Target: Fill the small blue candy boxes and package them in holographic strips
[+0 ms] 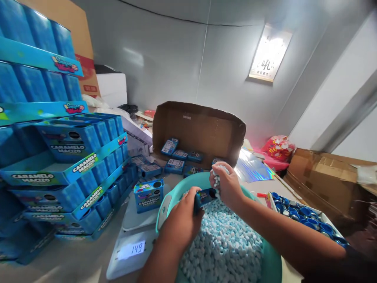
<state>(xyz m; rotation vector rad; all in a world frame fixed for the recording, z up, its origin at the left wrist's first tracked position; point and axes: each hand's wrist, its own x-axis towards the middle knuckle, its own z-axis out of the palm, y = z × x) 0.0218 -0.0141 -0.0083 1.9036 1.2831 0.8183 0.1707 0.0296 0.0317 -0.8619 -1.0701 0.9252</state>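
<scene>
A teal basin (165, 212) in front of me is heaped with small white and pale blue candies (224, 243). My left hand (181, 222) is closed around a small blue candy box (204, 195), held over the heap. My right hand (225, 182) is cupped shut on a handful of candies right above the box's opening. Another small blue box (148, 194) stands on a digital scale (132, 247) reading 149, just left of the basin.
Stacked blue display trays of boxes (59, 165) fill the left. An open cardboard carton (200, 127) with several small blue boxes (173, 161) lies behind the basin. A tray of blue caps (303, 216) sits at right, with cardboard boxes (326, 177) beyond it.
</scene>
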